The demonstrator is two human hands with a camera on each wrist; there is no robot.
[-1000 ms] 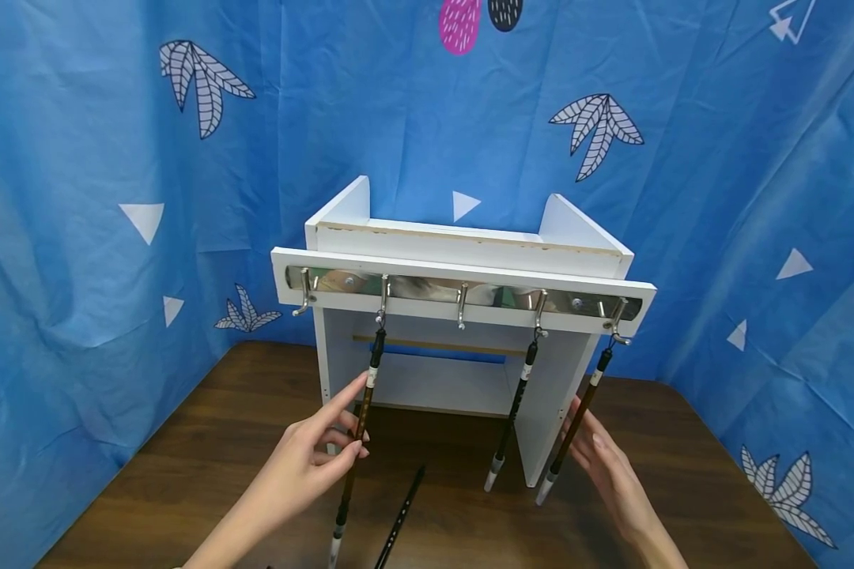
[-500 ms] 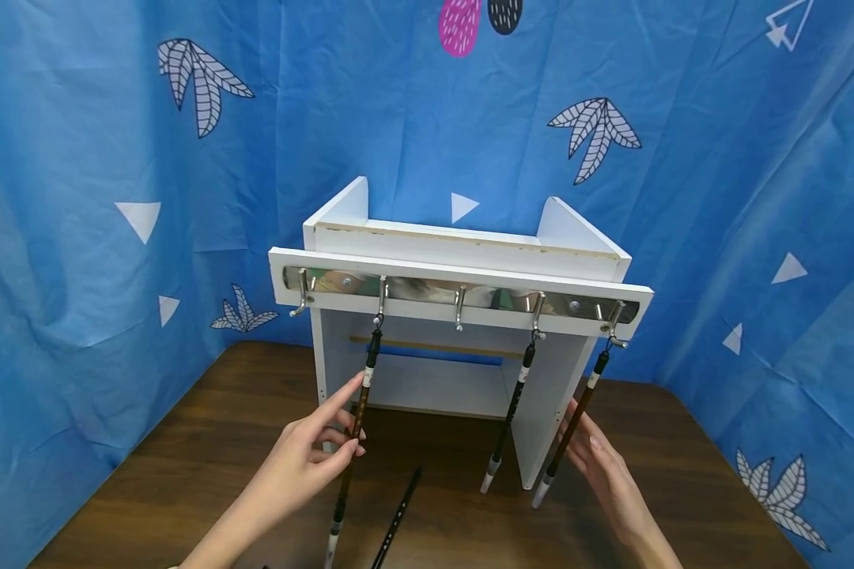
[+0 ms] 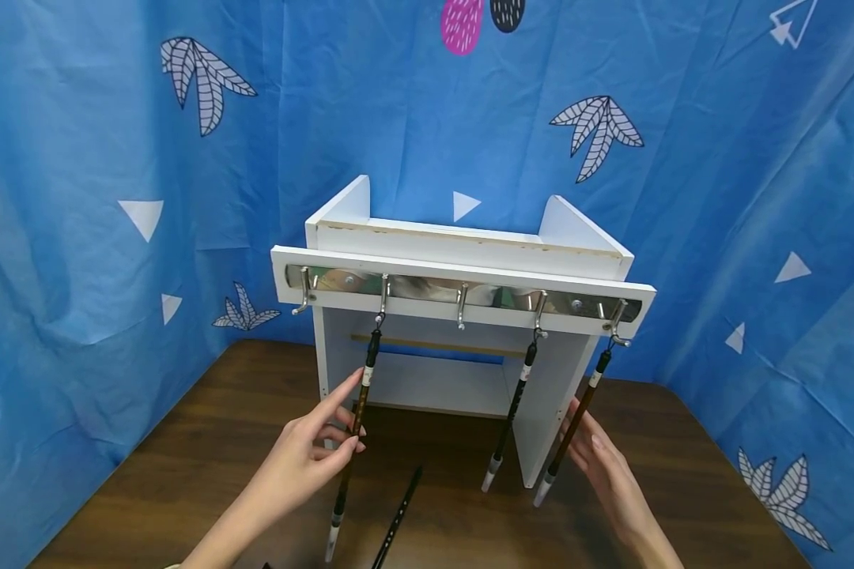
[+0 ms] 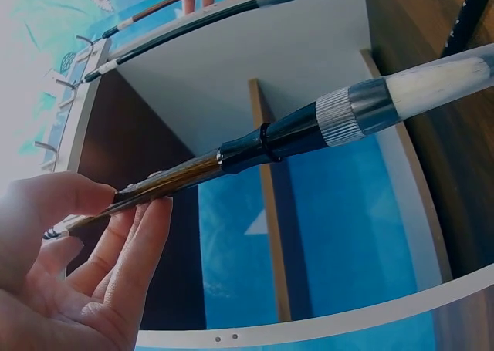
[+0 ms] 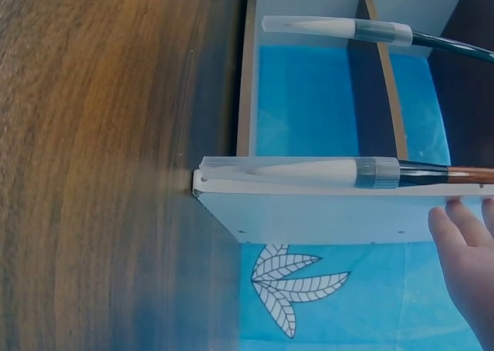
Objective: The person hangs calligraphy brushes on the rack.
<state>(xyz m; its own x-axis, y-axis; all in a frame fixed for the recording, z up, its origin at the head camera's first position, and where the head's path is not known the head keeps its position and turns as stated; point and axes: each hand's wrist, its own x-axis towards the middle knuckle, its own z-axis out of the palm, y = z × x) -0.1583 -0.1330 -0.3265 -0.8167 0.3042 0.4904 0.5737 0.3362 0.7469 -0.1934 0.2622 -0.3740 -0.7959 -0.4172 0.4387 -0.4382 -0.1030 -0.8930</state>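
Observation:
My left hand point(image 3: 306, 454) pinches the brown handle of a calligraphy brush point(image 4: 185, 175) between thumb and fingers. The brush's top loop is on the second hook point(image 3: 384, 296) from the left, and its capped white tip points down. My right hand point(image 3: 608, 470) is beside the shelf's right panel, its fingers behind a hanging reddish-brown calligraphy brush point(image 3: 576, 423) and not wrapped round it. That brush hangs from the far-right hook point(image 3: 617, 320). Between the hands, a black calligraphy brush point(image 3: 515, 403) hangs on the neighbouring hook. In the right wrist view, the right fingertips point(image 5: 455, 212) are near the panel edge.
A white shelf unit point(image 3: 470, 249) carries the hook rail point(image 3: 427, 308) across its front. Another black stick-like handle point(image 3: 398, 518) lies on the brown wooden table point(image 3: 185, 442) at the front. A blue patterned curtain point(image 3: 427, 118) surrounds the back and sides.
The upper end of the brush in my left hand has shifted very slightly left. Both hands stay nearly where they were.

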